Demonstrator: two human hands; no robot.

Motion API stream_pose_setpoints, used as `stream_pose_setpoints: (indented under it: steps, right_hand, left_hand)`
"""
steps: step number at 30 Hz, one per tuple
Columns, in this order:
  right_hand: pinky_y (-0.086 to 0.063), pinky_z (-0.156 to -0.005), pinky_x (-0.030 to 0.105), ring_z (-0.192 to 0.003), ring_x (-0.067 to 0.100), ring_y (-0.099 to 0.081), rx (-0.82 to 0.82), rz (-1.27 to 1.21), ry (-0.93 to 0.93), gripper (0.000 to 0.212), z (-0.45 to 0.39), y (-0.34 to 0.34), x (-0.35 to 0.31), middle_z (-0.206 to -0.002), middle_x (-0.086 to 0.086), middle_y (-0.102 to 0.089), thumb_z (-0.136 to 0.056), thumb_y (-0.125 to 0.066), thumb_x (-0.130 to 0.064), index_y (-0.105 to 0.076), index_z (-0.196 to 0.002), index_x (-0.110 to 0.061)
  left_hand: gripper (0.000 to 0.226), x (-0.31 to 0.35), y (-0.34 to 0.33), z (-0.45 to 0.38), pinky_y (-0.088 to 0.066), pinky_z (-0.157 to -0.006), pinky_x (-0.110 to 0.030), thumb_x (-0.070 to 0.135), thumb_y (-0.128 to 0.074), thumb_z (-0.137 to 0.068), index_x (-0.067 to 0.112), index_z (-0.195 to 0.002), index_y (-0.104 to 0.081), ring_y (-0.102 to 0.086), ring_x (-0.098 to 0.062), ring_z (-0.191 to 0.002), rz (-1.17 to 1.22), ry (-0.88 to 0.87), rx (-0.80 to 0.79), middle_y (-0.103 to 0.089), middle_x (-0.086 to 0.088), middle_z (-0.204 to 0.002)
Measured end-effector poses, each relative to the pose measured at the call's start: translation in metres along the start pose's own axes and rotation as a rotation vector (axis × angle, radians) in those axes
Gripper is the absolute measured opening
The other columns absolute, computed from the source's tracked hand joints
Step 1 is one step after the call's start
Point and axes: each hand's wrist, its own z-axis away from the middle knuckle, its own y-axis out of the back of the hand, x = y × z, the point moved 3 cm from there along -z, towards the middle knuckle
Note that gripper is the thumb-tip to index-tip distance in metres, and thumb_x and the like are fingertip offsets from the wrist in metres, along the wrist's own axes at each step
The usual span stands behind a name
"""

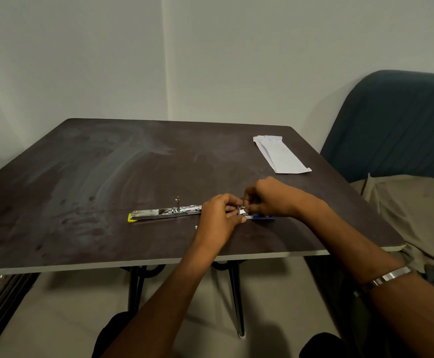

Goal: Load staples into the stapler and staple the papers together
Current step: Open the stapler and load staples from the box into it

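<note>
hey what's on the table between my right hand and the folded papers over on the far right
Nothing: the head view shows only bare dark table between your right hand and the papers.

Probably a home room: dark table (107, 177), plain walls (210, 60), cushioned blue seat (396, 120).

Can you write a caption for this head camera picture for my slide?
Both hands work on the opened stapler on the table; papers wait nearby.

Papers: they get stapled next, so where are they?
In the head view the papers lie at the table's far right, beyond both hands, near the blue chair.
</note>
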Motion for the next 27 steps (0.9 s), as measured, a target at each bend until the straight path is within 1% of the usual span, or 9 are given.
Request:
stream_pose_setpoints:
  steps: [2,4,11,16,20,23,26,27]
  right_hand:
    - [-0.039,-0.061,0.013,-0.073,0.007,-0.058,0.025,0.004,0.023,0.003,0.002,-0.001,-0.001,-0.083,-0.005,-0.062,-0.089,-0.065,-0.02,-0.064,-0.092,-0.019]
    - [-0.037,-0.06,0.013,-0.072,0.005,-0.056,0.037,-0.003,0.04,0.004,0.003,-0.001,-0.002,-0.082,-0.006,-0.061,-0.088,-0.066,-0.02,-0.062,-0.088,-0.021]
    - [-0.039,-0.06,0.014,-0.072,0.004,-0.059,0.067,-0.071,0.077,0.006,0.008,-0.002,-0.002,-0.078,-0.01,-0.062,-0.086,-0.069,-0.022,-0.065,-0.085,-0.019]
    - [-0.04,-0.06,0.015,-0.073,0.008,-0.06,0.134,-0.057,0.12,0.008,0.009,-0.004,-0.001,-0.081,-0.006,-0.064,-0.085,-0.069,-0.021,-0.061,-0.084,-0.019]
    - [-0.041,-0.06,0.011,-0.072,0.003,-0.059,0.162,-0.072,0.134,0.008,0.01,-0.002,0.002,-0.083,-0.007,-0.065,-0.084,-0.071,-0.017,-0.062,-0.084,-0.018]
    - [-0.045,-0.063,0.01,-0.076,0.007,-0.061,0.199,-0.079,0.118,0.01,0.012,0.002,0.006,-0.089,-0.004,-0.066,-0.084,-0.071,-0.013,-0.064,-0.09,-0.017]
    - [-0.046,-0.067,0.01,-0.082,0.008,-0.061,0.26,-0.072,0.089,0.023,0.016,0.007,0.012,-0.099,-0.003,-0.064,-0.085,-0.07,-0.012,-0.065,-0.107,-0.015]
    - [-0.046,-0.069,0.01,-0.083,0.008,-0.06,0.279,-0.062,0.086,0.026,0.017,0.009,0.013,-0.101,-0.002,-0.064,-0.086,-0.069,-0.012,-0.066,-0.111,-0.014]
  left_hand:
    - [0.027,0.0,0.0,0.0,-0.053,-0.075,-0.006,-0.003,-0.077,-0.071,0.006,-0.096,-0.069,-0.063,-0.011,-0.091,0.009,0.002,-0.002,-0.066,-0.011,-0.105]
    - [0.027,0.0,0.0,0.001,-0.054,-0.076,-0.009,-0.004,-0.077,-0.071,0.007,-0.094,-0.069,-0.062,-0.01,-0.09,0.016,0.008,-0.003,-0.067,-0.011,-0.104]
    - [0.029,-0.002,-0.001,0.0,-0.053,-0.074,-0.005,-0.005,-0.077,-0.071,0.004,-0.098,-0.068,-0.062,-0.011,-0.091,-0.001,0.01,0.001,-0.066,-0.014,-0.106]
    - [0.03,-0.002,-0.001,0.0,-0.052,-0.073,-0.005,-0.005,-0.076,-0.071,0.002,-0.099,-0.068,-0.063,-0.013,-0.093,-0.003,0.013,0.001,-0.066,-0.015,-0.107]
    - [0.031,-0.002,-0.002,0.0,-0.052,-0.075,-0.004,-0.004,-0.076,-0.072,0.004,-0.101,-0.067,-0.062,-0.011,-0.094,0.013,0.009,-0.007,-0.066,-0.012,-0.108]
    - [0.033,-0.002,-0.002,0.0,-0.053,-0.079,-0.009,-0.003,-0.076,-0.073,0.007,-0.103,-0.068,-0.062,-0.009,-0.096,0.008,-0.005,-0.018,-0.066,-0.009,-0.11]
    - [0.039,0.0,-0.003,0.001,-0.055,-0.089,-0.02,-0.001,-0.077,-0.073,0.008,-0.109,-0.065,-0.062,-0.01,-0.1,0.004,-0.01,-0.038,-0.064,-0.009,-0.112]
    - [0.042,0.0,-0.003,0.001,-0.055,-0.09,-0.02,0.0,-0.078,-0.072,0.008,-0.111,-0.064,-0.062,-0.011,-0.101,-0.002,-0.016,-0.043,-0.064,-0.008,-0.114]
